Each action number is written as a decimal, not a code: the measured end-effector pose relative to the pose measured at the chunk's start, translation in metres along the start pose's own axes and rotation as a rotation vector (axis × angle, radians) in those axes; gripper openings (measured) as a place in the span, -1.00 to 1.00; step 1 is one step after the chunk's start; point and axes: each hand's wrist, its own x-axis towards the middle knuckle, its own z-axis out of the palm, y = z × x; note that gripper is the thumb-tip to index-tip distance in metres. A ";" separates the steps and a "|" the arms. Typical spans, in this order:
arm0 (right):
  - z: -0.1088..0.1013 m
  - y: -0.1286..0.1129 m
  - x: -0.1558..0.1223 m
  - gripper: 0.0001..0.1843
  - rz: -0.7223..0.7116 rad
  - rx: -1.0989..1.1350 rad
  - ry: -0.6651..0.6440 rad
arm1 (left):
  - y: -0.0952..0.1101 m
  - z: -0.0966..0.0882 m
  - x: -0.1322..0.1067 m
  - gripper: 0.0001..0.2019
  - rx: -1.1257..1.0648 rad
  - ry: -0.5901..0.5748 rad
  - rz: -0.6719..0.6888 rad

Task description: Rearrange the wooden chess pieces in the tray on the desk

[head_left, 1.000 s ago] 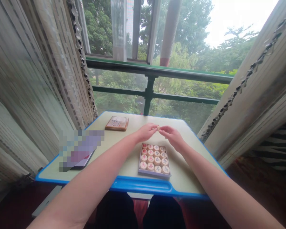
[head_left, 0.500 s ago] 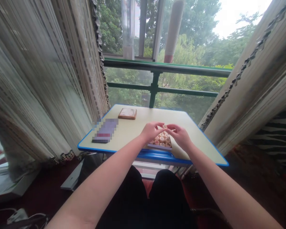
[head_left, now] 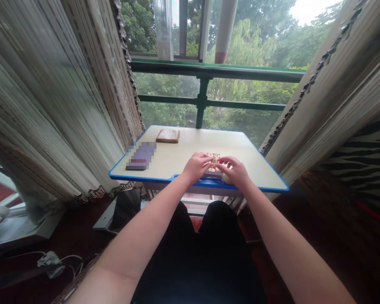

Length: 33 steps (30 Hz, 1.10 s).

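Fingertips of my left hand [head_left: 196, 166] and my right hand [head_left: 236, 169] meet from both sides at a round Chinese chess piece [head_left: 214, 161]. Each hand pinches it with thumb and fingers. The piece sits over a shallow box [head_left: 214, 173] of similar pieces, close to the table's front edge. More round pieces with red marks [head_left: 210, 155] show just beyond my fingers. My hands hide much of the box, and I cannot tell whether the piece touches those beneath it.
A brown-edged square item [head_left: 167, 136] lies at the table's back left. In front of it is a blurred dark flat object [head_left: 142, 156]. The blue-edged table [head_left: 196, 139] stands before a green railing [head_left: 171, 66], with curtains [head_left: 82, 84] on both sides.
Both hands have come closer to me and lower over the box with the piece, uncovering pieces at the far side. The whole view has tipped downward.
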 end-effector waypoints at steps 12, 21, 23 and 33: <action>0.001 0.002 -0.007 -0.72 -0.093 -0.074 -0.052 | 0.005 -0.001 -0.010 -0.73 0.139 -0.011 0.071; 0.003 0.002 -0.006 -0.82 -0.137 -0.187 -0.067 | 0.005 0.002 -0.012 -0.76 0.166 -0.035 -0.013; 0.003 0.002 -0.006 -0.83 -0.142 -0.186 -0.063 | 0.005 0.003 -0.012 -0.76 0.169 -0.043 -0.019; 0.002 0.005 -0.004 -0.87 -0.115 -0.177 -0.100 | 0.005 0.003 -0.012 -0.77 0.165 -0.066 -0.031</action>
